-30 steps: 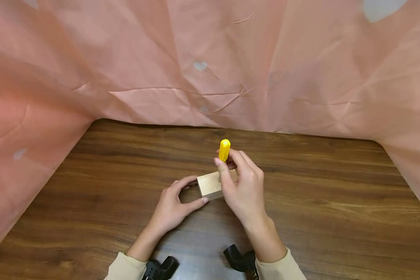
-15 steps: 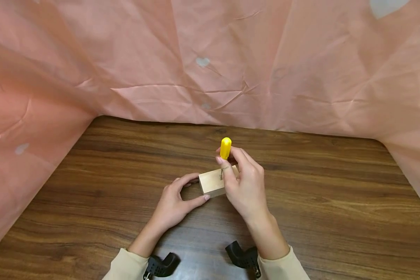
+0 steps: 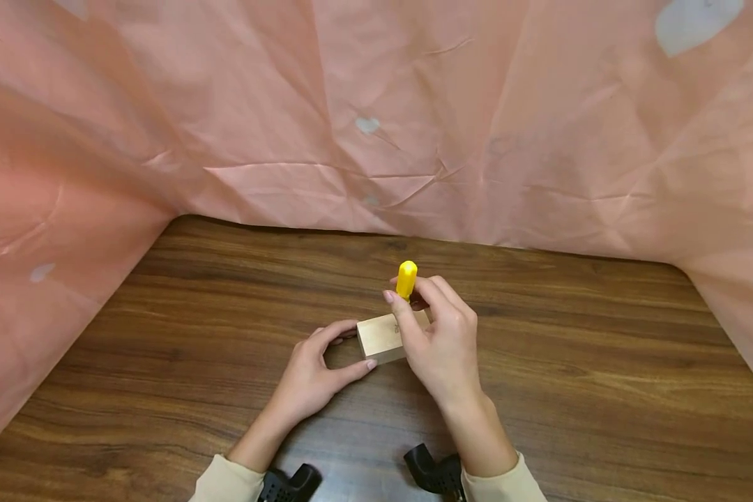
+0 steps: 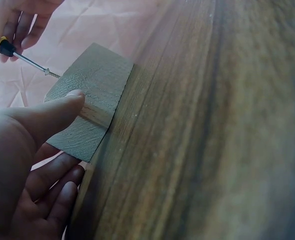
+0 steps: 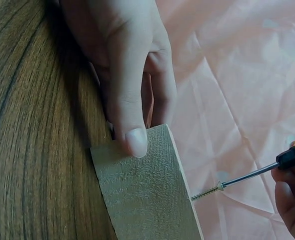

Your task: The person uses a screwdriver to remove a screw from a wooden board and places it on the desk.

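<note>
A light wooden block (image 3: 379,336) rests on the table, its left end gripped between thumb and fingers of my left hand (image 3: 310,376). In the right wrist view, a screw (image 5: 207,193) stands partly in the block's (image 5: 147,190) top face. The tip of a screwdriver (image 5: 250,176) meets the screw's head. My right hand (image 3: 442,341) pinches its yellow handle (image 3: 406,280) above the block. The left wrist view also shows the shaft (image 4: 30,62) in line with the screw (image 4: 52,73), most of whose thread is outside the wood.
The brown wooden table (image 3: 602,348) spreads around both hands. Pink cloth (image 3: 414,90) with pale hearts hangs along its back and sides. Black wrist-worn devices (image 3: 436,470) show near both sleeves at the front edge of the view.
The head view has shifted slightly. My right fingers have changed position a little around the yellow handle; the block and my left hand keep nearly the same pose.
</note>
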`<state>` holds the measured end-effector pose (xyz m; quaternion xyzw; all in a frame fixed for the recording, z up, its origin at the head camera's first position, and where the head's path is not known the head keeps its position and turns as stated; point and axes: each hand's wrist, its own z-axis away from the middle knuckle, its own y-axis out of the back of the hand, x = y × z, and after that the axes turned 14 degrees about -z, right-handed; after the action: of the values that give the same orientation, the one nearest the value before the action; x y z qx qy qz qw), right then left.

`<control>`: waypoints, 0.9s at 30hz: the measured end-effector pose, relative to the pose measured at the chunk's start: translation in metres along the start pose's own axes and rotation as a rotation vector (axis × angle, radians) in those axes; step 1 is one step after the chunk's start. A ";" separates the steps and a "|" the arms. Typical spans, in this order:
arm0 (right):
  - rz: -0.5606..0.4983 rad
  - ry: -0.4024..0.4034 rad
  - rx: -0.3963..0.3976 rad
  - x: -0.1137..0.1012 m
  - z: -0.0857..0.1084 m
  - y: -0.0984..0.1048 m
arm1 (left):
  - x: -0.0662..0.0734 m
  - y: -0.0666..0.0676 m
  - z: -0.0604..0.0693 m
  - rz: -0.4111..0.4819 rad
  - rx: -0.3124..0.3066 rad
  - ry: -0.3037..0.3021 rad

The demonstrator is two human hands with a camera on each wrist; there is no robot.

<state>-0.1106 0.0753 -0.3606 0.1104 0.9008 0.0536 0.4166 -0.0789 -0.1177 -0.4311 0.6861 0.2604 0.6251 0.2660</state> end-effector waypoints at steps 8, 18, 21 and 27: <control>0.009 -0.025 0.070 0.004 0.002 0.006 | 0.001 -0.006 -0.003 0.024 -0.007 -0.019; 0.015 -0.025 0.040 0.002 -0.001 0.005 | 0.001 -0.005 -0.007 0.037 -0.013 -0.017; 0.020 -0.032 0.042 0.002 -0.001 0.003 | 0.000 -0.005 -0.007 0.037 -0.009 -0.018; 0.042 0.024 0.049 0.005 0.001 0.001 | 0.000 -0.006 -0.008 0.028 -0.008 -0.017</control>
<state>-0.1133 0.0773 -0.3647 0.1388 0.9042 0.0417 0.4019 -0.0869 -0.1136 -0.4346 0.6940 0.2461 0.6237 0.2622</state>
